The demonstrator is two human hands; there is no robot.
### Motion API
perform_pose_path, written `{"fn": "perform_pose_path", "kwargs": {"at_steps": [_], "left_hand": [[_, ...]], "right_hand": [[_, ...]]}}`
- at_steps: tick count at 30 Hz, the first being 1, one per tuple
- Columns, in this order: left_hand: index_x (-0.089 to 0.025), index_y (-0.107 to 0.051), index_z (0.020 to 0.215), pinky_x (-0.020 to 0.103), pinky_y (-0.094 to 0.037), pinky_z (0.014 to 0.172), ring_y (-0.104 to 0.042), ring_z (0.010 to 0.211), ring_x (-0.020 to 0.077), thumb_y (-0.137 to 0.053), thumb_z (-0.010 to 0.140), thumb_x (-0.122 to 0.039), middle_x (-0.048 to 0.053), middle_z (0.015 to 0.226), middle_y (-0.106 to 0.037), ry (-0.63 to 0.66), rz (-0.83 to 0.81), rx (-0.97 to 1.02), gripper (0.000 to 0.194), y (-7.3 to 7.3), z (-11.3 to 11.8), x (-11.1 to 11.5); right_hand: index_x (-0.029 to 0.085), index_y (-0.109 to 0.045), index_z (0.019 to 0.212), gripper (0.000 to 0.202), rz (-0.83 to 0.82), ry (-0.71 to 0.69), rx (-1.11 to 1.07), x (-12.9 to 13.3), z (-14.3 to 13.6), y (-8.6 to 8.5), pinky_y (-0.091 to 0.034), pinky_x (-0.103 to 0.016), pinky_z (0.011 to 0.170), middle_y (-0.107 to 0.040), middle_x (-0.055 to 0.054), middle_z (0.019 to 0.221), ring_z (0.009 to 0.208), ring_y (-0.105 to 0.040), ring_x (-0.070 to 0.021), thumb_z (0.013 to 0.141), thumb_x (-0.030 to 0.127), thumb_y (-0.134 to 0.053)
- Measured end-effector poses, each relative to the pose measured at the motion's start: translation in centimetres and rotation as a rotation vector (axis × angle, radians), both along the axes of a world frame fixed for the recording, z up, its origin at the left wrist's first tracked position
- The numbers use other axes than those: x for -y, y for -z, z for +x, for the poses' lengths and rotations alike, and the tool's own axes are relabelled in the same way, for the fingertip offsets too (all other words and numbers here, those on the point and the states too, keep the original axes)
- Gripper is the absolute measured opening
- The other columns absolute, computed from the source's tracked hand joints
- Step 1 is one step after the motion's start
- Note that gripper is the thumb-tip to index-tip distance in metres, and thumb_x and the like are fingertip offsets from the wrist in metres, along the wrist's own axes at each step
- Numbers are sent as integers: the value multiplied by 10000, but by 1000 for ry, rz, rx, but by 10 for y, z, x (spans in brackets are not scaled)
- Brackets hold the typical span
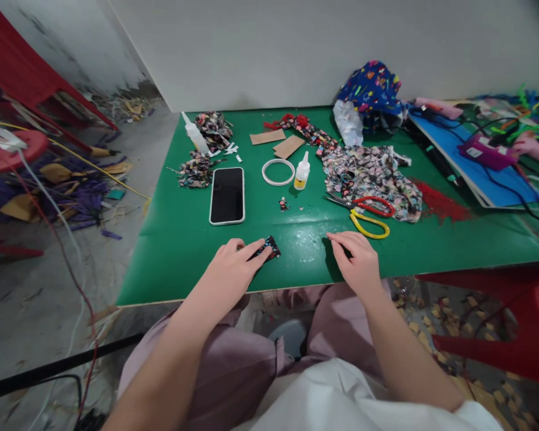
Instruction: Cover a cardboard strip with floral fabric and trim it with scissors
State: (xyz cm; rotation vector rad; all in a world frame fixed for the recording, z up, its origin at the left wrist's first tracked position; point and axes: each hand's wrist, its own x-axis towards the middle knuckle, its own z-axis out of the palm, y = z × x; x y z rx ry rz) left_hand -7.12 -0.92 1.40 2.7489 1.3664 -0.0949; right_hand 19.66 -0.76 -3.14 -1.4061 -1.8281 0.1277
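Observation:
Near the front edge of the green table, my left hand (238, 263) holds down a small dark patterned fabric piece (273, 246) with its index and middle fingers on top. Part of the fabric is hidden under the fingers. To the right, my right hand (357, 258) hovers low over the tabletop, its thumb and fingertips pinched together; whatever is between them is too small to make out. Beyond it lie scissors (371, 226) with one red and one yellow handle. A small glue bottle (302, 172) stands upright beside a white ring (263, 173). A tiny fabric scrap (283, 205) lies between the hands.
A phone (227, 196) lies left of centre. Behind it are bunched floral fabrics (195, 169) and a tilted white bottle (196, 137). Brown card pieces (288, 146), floral cloth (363, 170), red threads (440, 200) and a blue folder (458, 161) with cables fill the back and right.

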Motion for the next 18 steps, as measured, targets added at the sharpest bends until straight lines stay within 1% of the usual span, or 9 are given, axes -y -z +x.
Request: {"fn": "perform_pose_path", "kwargs": {"at_steps": [8,18], "left_hand": [[-213,-478,1293,363,-392,802,-448,991,240,-385,872,-92,38,1342,-492,-17,-40,-10,448,-9,9,1],[-209,-452,1319,362,-402,769,-443,914,238,-349,894,-129,33,1360,-472,-57,-43,-89,445,-11,22,0]], "right_hand": [[185,-676,923,185,-18,-6,16,1,-1,1,-502,-362,822,-706,-55,871,860,-611,-182,826,156,-521],[185,-677,920,186,-21,-5,25,1,-1,2,-496,-355,826,-704,-57,864,859,-609,-181,825,161,-520]]}}
